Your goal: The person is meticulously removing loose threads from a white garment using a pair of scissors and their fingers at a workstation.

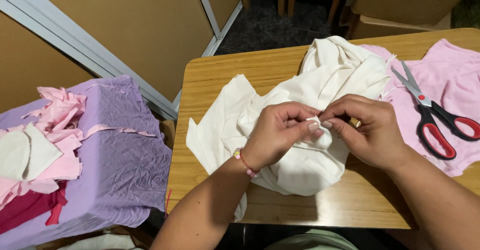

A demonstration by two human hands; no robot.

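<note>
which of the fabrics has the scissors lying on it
The pink cloth at the table's right end; the scissors rest on it. The white cloth is pinched by both hands instead.

Warm, even indoor light falls from above and slightly ahead, leaving the table (210, 80) bright with a soft sheen near its far edge. The hands cast a shallow shadow onto the white cloth (300, 170), and the cloth throws a darker one toward the table's near edge. The floor beyond the far edge is dim. Focus is sharp at centre (cloth folds read clearly). The wide lens bends the wall rail (75, 45) at the left.
</note>
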